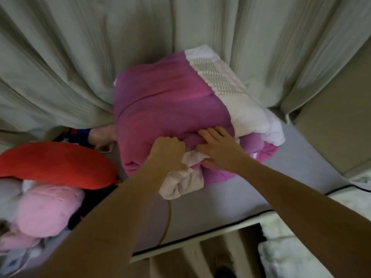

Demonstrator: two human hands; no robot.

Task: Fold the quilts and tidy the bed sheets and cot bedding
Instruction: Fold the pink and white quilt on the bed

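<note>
Seemingly, left hand (pixel 167 150) grips the folded quilt (pixel 170 109); right hand (pixel 217 150) presses it flat.

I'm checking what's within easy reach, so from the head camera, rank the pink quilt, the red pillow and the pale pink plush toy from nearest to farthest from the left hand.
1. Pink quilt: directly under the left hand, which grips its near edge.
2. Red pillow: off to the left on the bed.
3. Pale pink plush toy: lower left, below the pillow.

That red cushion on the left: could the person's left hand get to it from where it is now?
Probably yes. The red cushion lies uncovered beside the pink quilt, nothing between, but the left hand is gripping the quilt and must let go first.
</note>
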